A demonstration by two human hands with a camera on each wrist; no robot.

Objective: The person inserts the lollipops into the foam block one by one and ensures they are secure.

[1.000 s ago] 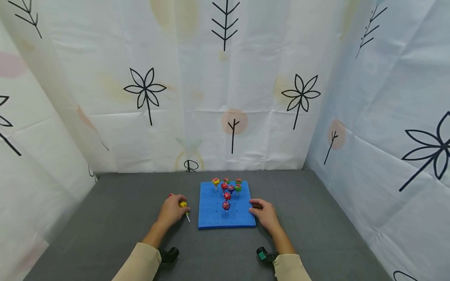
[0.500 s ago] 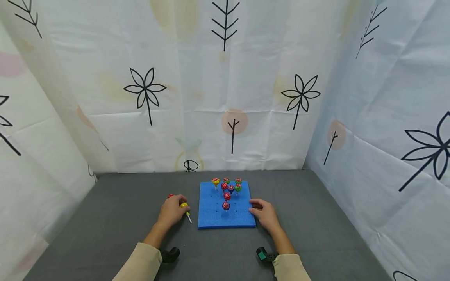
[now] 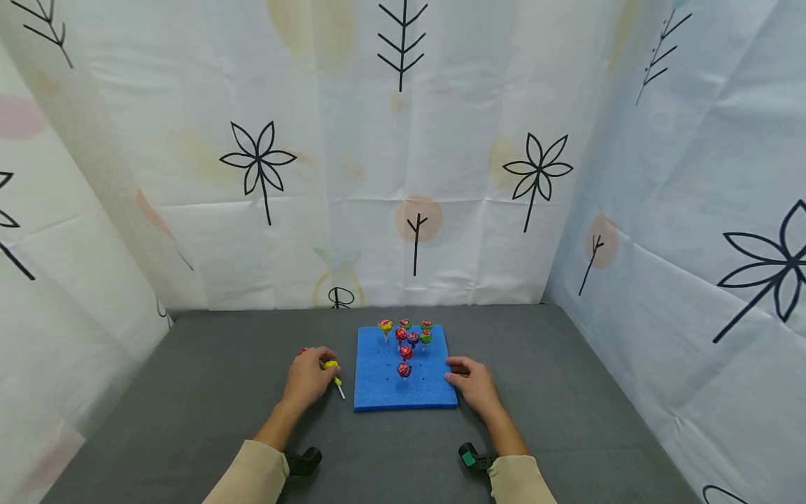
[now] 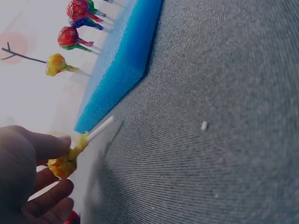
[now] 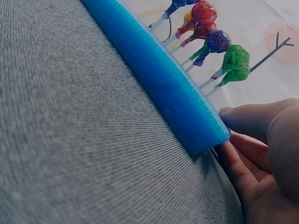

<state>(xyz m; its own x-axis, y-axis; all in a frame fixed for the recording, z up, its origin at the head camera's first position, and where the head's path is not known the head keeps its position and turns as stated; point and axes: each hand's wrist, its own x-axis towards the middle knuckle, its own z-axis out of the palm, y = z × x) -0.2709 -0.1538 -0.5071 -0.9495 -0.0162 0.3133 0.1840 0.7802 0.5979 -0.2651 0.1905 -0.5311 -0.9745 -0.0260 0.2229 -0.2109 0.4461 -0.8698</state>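
Beside the left edge of the blue foam board (image 3: 378, 385), my left hand (image 3: 308, 378) pinches a yellow-wrapped lollipop (image 4: 64, 164) between thumb and fingers. Its white stick (image 4: 101, 128) points toward the board. Partly hidden behind this hand is a red lollipop (image 4: 73, 218). My right hand (image 3: 476, 385) grips the board's right edge, thumb at the top rim and fingers against the side in the right wrist view. Several wrapped lollipops stand upright in the board, among them a yellow one (image 3: 385, 325), a green one (image 3: 426, 337) and a red one (image 3: 404, 369).
Small holes dot the board's top. The board lies on a grey cloth-covered table (image 3: 403, 462). A tiny white piece (image 4: 204, 125) lies on the cloth in the left wrist view. Printed white curtains (image 3: 340, 231) enclose the table at the back and sides.
The yellow lollipop in my left hand has turned slightly, its stick end shifting a little to the right. My right hand stays at the board's edge.
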